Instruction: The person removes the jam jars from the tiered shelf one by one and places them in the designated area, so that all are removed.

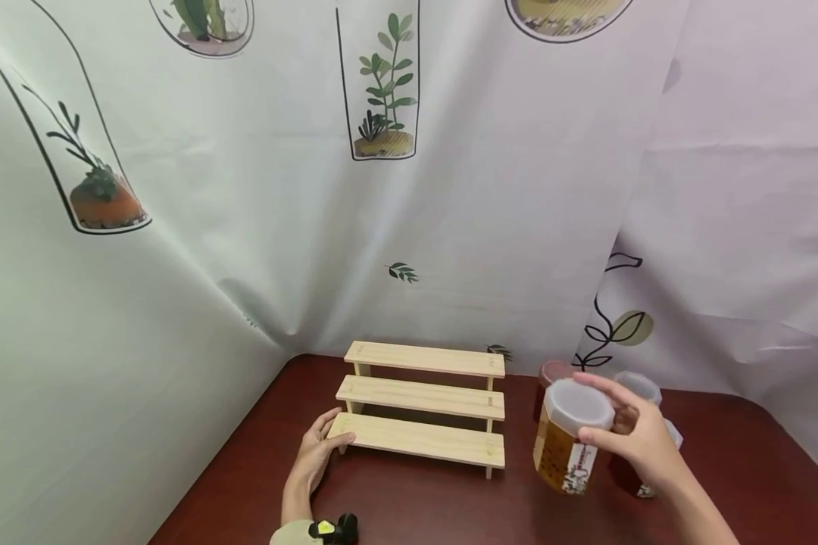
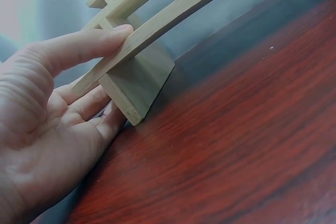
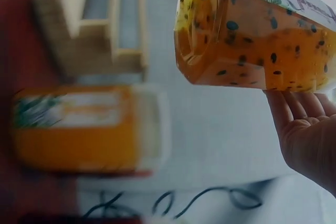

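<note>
A pale wooden three-step display stand (image 1: 419,437) stands on the dark red table. My left hand (image 1: 315,453) holds the left end of its lowest step; in the left wrist view the thumb (image 2: 89,45) lies on top of the board and the other fingers are partly hidden behind and below it. To the right of the stand, my right hand (image 1: 637,435) grips a clear faceted jar (image 1: 567,446) near its whitish lid. The jar is raised off the table and tilted. Dark seeds show in its amber contents in the right wrist view, above a wooden stand end.
Behind the right hand stand a red-lidded jar (image 1: 554,371), a pale-lidded jar (image 1: 637,384) and another jar (image 1: 630,478) partly covered by the wrist. An orange-filled jar (image 3: 79,135) appears blurred in the right wrist view. A printed curtain (image 1: 491,189) hangs behind the table (image 1: 436,507).
</note>
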The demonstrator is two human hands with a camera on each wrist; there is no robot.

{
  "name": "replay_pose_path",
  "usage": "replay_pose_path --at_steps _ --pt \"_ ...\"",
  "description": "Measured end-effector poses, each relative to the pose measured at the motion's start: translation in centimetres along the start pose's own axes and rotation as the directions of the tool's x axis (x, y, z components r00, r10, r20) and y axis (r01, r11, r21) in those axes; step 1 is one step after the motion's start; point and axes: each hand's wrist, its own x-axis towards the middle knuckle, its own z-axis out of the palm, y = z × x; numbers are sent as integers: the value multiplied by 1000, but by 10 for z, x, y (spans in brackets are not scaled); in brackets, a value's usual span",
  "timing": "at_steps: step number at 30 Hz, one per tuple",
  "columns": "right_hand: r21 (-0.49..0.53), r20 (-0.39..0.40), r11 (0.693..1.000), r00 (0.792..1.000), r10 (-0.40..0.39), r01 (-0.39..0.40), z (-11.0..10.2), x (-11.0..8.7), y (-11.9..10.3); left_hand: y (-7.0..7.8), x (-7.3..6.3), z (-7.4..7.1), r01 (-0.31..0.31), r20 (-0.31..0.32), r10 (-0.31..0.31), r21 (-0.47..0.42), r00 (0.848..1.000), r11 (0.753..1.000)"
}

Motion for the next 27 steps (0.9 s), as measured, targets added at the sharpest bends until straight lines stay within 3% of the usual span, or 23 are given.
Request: replay_pose_path --at_steps 6,9,13,19,27 --pt "-7 43 1000 999 9 -8 -7 -31 28 -1 -6 -4 22 -18 -22 -13 1000 1000" --pt "-65 27 997 999 34 -32 -9 -42 42 -2 -8 -5 26 -27 -27 -28 999 999" --pt "-118 -16 986 993 118 -119 -9 -52 58 -2 -8 -4 23 -20 -24 -38 1000 999" --pt "-16 14 983 983 185 -184 -9 -58 76 -1 -5 0 11 -9 -12 -28 1000 1000" --pt "108 39 984 990 139 -142 -7 -61 84 0 1 1 -14 8 14 -54 1000 998"
